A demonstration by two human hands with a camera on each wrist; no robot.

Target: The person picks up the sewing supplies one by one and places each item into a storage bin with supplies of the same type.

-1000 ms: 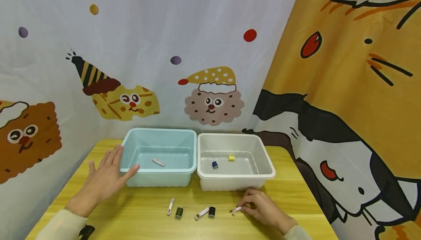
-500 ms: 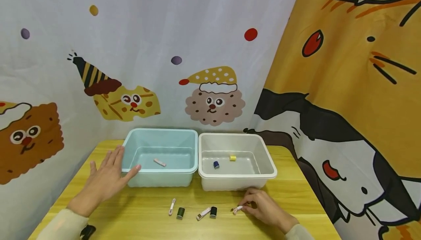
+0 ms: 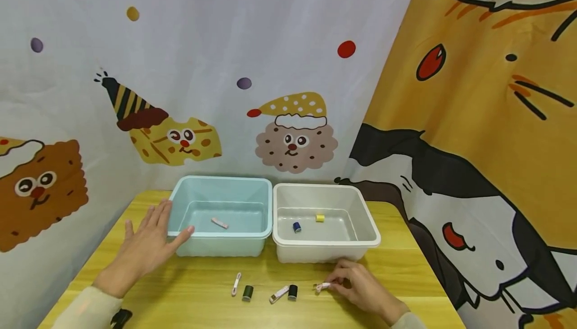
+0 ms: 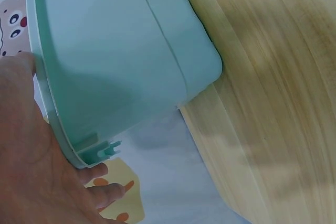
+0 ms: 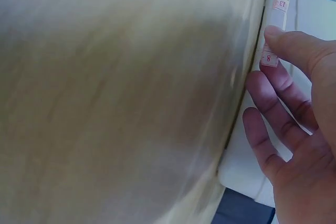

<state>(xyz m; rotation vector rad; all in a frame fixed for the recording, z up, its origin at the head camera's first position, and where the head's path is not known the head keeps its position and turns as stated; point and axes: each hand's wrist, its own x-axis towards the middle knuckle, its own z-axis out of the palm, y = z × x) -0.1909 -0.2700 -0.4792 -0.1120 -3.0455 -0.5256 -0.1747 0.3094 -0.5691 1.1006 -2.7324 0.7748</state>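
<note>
My right hand (image 3: 356,285) pinches a folded white-and-pink tape measure (image 3: 322,287) between thumb and fingers, just in front of the white bin. In the right wrist view printed numbers show on the tape measure (image 5: 281,4). With its fingers spread, my left hand (image 3: 146,249) touches the left side and front rim of the light blue bin (image 3: 221,245). Inside that bin lies another tape measure (image 3: 220,223). The white bin (image 3: 322,252) contains a blue thread spool (image 3: 296,227) and a yellow thread spool (image 3: 320,218).
On the wooden table (image 3: 203,304), a folded white tape measure (image 3: 236,284) lies near a dark green thread spool (image 3: 248,293). Another tape measure with a metal end (image 3: 279,294) lies against a black thread spool (image 3: 292,292). A printed cloth (image 3: 203,43) hangs behind the bins.
The tape measure in my right hand has turned slightly, while the hand stays in place. The head view has shifted a little. My left hand stays on the blue bin.
</note>
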